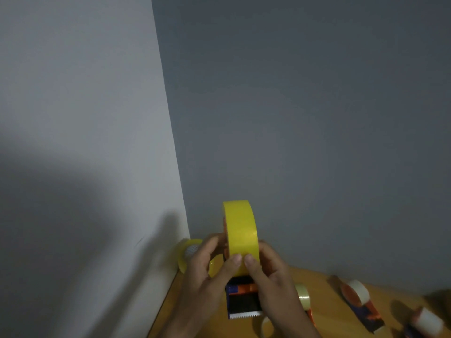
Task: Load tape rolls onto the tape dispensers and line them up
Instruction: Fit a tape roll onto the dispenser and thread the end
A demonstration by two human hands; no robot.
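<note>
A yellow tape roll point(240, 230) sits on an orange and black tape dispenser point(244, 303) that I hold up above the wooden table point(324, 311). My left hand point(207, 272) grips the roll's left side, thumb on its tread. My right hand point(268, 272) grips the right side, thumb pressed beside the left thumb. The dispenser's serrated blade point(245, 315) points toward me. Another yellow roll point(189, 254) lies behind my left hand in the corner.
Two loaded dispensers with pale tape stand at the right point(361, 301) point(424, 323). A third pale roll on a dispenser point(303, 298) peeks from behind my right wrist. A loose clear roll point(266, 325) lies near the bottom edge. Grey walls meet in a corner behind.
</note>
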